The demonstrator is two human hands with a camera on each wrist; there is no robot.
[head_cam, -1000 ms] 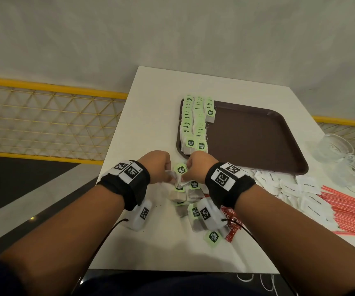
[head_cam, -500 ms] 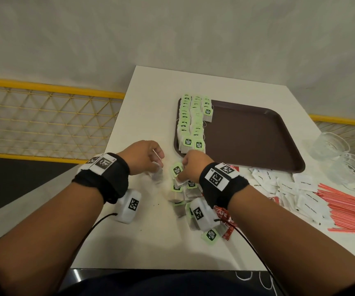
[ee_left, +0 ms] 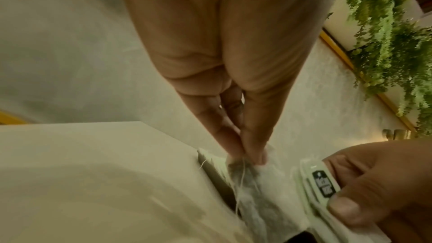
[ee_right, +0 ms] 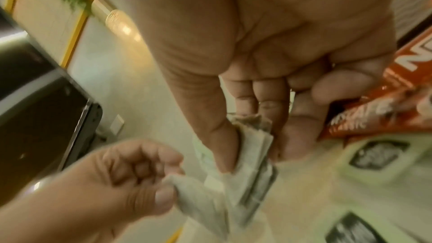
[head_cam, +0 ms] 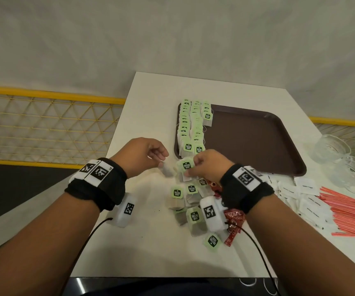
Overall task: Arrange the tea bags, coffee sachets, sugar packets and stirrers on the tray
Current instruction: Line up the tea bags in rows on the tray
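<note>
1. Head view: the right forearm and its wrist camera cover part of the loose heap of tea bags (head_cam: 190, 201) and most of the red coffee sachets (head_cam: 233, 227); both wrist views are blurred.
2. The white counter (head_cam: 151, 116) stands against a pale wall, with a yellow mesh railing (head_cam: 44, 127) to its left.
3. The brown tray (head_cam: 255, 142) carries rows of green-tagged tea bags (head_cam: 190, 127) along its left edge.
4. White sugar packets (head_cam: 307, 201) and red stirrers (head_cam: 351, 212) lie on the counter right of the heap.
5. The left hand (head_cam: 144, 152) pinches a single tea bag (head_cam: 167, 169) by its top, just above the counter.
6. The right hand (head_cam: 209, 165) clamps a small stack of tea bags (head_cam: 185, 166) between thumb and fingers, near the tray's near left corner.
</note>
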